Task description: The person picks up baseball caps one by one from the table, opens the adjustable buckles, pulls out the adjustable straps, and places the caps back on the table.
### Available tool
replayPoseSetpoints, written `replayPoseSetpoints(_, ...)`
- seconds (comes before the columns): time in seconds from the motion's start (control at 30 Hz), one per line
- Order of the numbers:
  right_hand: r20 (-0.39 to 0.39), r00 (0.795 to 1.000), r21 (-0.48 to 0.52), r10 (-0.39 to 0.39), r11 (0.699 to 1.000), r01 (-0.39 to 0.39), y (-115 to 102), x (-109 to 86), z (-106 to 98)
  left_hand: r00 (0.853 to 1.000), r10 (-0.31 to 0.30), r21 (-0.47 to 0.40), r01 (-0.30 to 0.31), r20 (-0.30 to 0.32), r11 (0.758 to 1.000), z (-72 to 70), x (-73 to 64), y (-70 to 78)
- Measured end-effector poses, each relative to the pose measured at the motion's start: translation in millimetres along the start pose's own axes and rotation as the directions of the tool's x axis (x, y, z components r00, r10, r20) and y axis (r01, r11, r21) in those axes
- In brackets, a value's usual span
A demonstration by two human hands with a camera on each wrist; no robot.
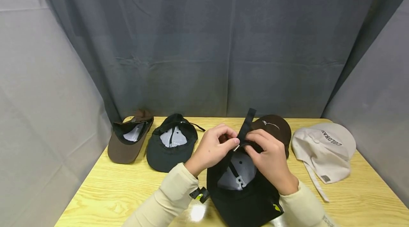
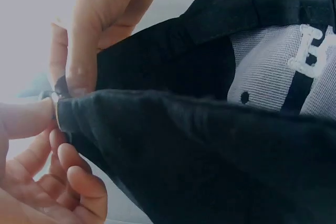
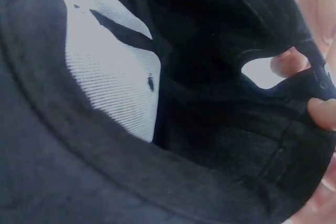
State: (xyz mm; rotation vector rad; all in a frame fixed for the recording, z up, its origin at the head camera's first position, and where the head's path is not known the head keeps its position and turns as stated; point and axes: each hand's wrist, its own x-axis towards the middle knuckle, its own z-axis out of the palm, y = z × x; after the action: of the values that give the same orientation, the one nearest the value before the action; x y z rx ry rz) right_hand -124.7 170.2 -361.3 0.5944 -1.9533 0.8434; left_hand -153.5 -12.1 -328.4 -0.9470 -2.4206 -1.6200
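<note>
A black baseball cap [image 1: 252, 205] is held upside down, brim toward me, showing its pale mesh lining [image 2: 262, 66] with white stitching. My left hand [image 1: 214, 147] pinches the rear strap by a small metal buckle [image 2: 56, 103]. Close beside it, my right hand [image 1: 268, 154] pinches the back edge at the other side of the strap. The loose strap end [image 1: 246, 125] sticks up between both hands. In the right wrist view, the rear opening [image 3: 262, 73] shows, with fingertips [image 3: 323, 114] at the strap.
On the wooden table [image 1: 96, 198] lie a brown cap [image 1: 124, 150] and a dark cap [image 1: 166, 157] at left, both upturned. Behind my right hand sits a dark brown cap [image 1: 276, 124]. A beige cap [image 1: 326, 152] with a long strap lies at right. Grey curtains [image 1: 191, 60] enclose the table.
</note>
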Motion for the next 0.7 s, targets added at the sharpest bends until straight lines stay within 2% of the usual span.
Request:
replayPoseSetpoints(0.1,-0.031,0.993,0.032,-0.114,0.993,0.115,3.3,-0.4,-0.3,1.0,0.008,-0.041,-0.008,-0.009,0.999,0.2,-0.2,-0.2)
replayPoseSetpoints(0.23,-0.065,0.961,0.004,-0.268,0.963,0.268,5.6,0.7,-0.3,0.997,0.072,-0.033,-0.073,-0.025,0.997,-1.3,0.5,2.0)
replayPoseSetpoints(0.3,-0.054,0.946,-0.023,-0.32,0.948,0.319,5.0,1.5,-0.9,0.995,0.091,-0.056,-0.094,-0.043,0.994,-3.7,1.1,3.8)
replayPoseSetpoints(0.4,-0.008,0.935,-0.021,-0.355,0.935,0.355,2.2,2.2,-1.5,0.993,0.079,-0.115,-0.089,-0.085,0.989,-9.1,2.4,6.5)
replayPoseSetpoints(0.47,0.032,0.929,-0.02,-0.369,0.929,0.37,-0.6,2.9,-2.1,0.994,0.055,-0.171,-0.07,-0.09,0.983,-11.7,3.6,7.6)
replayPoseSetpoints(0.57,0.056,0.93,-0.013,-0.362,0.931,0.364,-4.5,3.8,-2.8,0.999,0.022,-0.2,-0.032,-0.05,0.979,-12.3,4.4,8.5)
replayPoseSetpoints(0.7,0.01,0.945,-0.023,-0.327,0.945,0.327,-6.4,4.6,-3.6,1.0,0.011,-0.2,-0.011,0.001,0.98,-9.6,3.1,10.7)
